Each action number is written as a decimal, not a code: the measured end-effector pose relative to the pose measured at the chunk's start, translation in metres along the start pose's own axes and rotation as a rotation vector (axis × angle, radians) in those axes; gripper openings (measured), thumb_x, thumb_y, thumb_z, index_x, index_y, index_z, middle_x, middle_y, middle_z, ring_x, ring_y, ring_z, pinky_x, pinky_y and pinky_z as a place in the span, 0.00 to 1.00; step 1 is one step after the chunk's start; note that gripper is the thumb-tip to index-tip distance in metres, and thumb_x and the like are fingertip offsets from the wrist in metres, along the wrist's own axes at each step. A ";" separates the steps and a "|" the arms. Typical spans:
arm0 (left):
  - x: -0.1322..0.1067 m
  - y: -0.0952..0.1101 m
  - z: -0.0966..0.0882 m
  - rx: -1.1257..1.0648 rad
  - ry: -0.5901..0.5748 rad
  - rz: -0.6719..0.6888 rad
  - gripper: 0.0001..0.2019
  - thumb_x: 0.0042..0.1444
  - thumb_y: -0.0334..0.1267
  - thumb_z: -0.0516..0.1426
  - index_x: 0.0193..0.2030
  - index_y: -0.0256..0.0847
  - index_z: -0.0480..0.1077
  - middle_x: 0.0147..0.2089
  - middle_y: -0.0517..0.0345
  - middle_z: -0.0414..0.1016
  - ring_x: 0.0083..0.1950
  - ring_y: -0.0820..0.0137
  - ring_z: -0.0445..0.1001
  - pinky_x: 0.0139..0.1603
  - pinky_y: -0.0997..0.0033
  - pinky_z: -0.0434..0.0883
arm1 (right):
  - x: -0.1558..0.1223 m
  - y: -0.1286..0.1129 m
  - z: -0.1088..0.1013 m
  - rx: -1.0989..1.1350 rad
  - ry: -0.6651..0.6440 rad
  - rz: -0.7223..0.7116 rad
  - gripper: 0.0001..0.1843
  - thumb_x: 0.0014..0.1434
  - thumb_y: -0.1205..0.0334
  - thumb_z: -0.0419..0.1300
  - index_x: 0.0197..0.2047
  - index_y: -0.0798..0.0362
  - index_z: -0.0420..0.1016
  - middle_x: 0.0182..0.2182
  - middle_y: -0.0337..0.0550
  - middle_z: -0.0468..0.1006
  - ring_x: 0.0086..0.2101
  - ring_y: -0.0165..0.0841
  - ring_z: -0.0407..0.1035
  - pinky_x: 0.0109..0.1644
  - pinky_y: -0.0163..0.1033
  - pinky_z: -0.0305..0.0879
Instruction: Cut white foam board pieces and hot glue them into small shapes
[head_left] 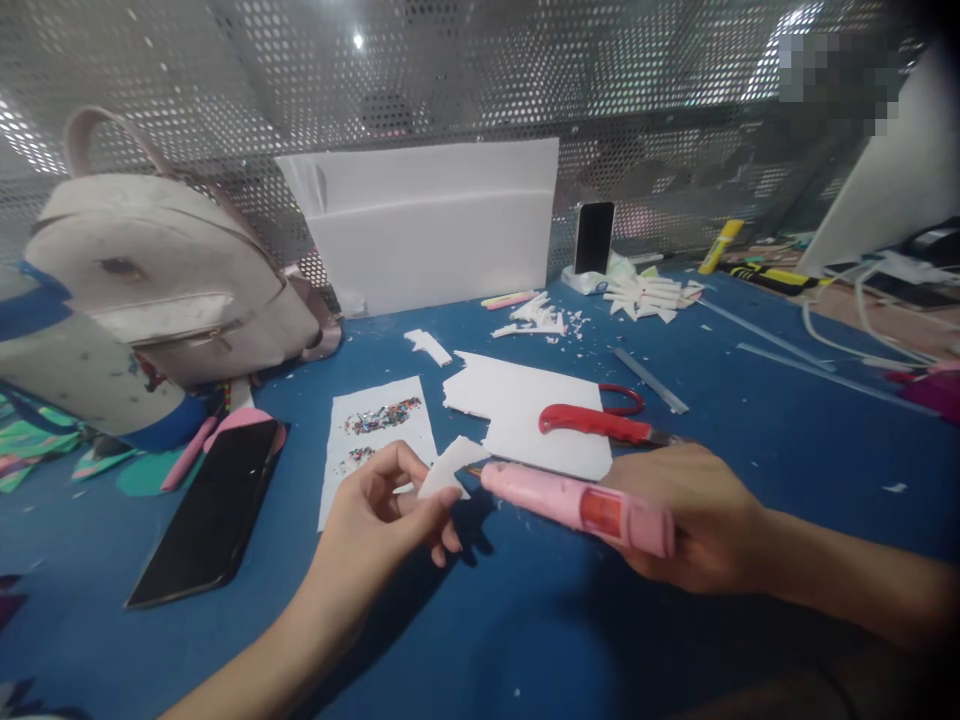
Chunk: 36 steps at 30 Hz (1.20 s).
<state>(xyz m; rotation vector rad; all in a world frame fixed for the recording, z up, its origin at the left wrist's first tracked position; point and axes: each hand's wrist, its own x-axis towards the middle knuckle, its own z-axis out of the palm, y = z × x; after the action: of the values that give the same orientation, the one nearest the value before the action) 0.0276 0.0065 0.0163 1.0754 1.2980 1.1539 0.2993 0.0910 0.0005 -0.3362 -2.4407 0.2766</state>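
Between the thumb and fingers of my left hand (394,500) is a small white foam piece (452,466), raised over the blue table. My right hand (690,515) is wrapped round a pink glue gun (547,497), whose nozzle meets or nearly meets the right edge of the piece; I cannot tell whether it touches. Just beyond lies a white foam board (525,395) with ragged cut edges. Red-handled scissors (592,424) rest across it, their blades partly hidden behind my right hand. A white sheet (379,400) bearing colourful glitter lies behind my left hand.
A black phone (206,515) lies at left, near a pale backpack (172,270). Foam scraps (536,318) and a propped phone (594,238) are at the back. A clear glue stick (651,380) lies right of the board; white cables (847,330) run at far right.
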 end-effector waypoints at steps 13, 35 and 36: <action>0.000 0.000 0.001 0.025 -0.013 -0.034 0.16 0.55 0.40 0.64 0.31 0.41 0.57 0.20 0.61 0.76 0.19 0.75 0.72 0.22 0.79 0.68 | 0.002 -0.004 -0.002 -0.040 -0.032 -0.067 0.07 0.64 0.55 0.53 0.39 0.49 0.64 0.22 0.38 0.71 0.22 0.30 0.63 0.27 0.37 0.52; -0.004 0.003 0.007 0.050 0.036 -0.005 0.17 0.53 0.39 0.63 0.28 0.42 0.56 0.15 0.69 0.68 0.15 0.79 0.65 0.22 0.80 0.59 | 0.003 -0.008 -0.003 -0.111 -0.071 -0.080 0.12 0.68 0.50 0.48 0.39 0.48 0.61 0.21 0.37 0.71 0.21 0.30 0.63 0.26 0.37 0.50; -0.004 0.003 0.008 0.049 0.042 -0.008 0.17 0.53 0.39 0.63 0.28 0.42 0.56 0.14 0.69 0.68 0.15 0.78 0.65 0.21 0.80 0.59 | 0.003 -0.008 -0.003 -0.113 -0.075 -0.078 0.12 0.68 0.50 0.48 0.39 0.48 0.61 0.21 0.37 0.71 0.21 0.31 0.63 0.26 0.37 0.51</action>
<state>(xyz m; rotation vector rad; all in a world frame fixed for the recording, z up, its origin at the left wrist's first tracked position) 0.0357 0.0034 0.0203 1.0854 1.3689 1.1494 0.2975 0.0846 0.0070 -0.2829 -2.5426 0.1198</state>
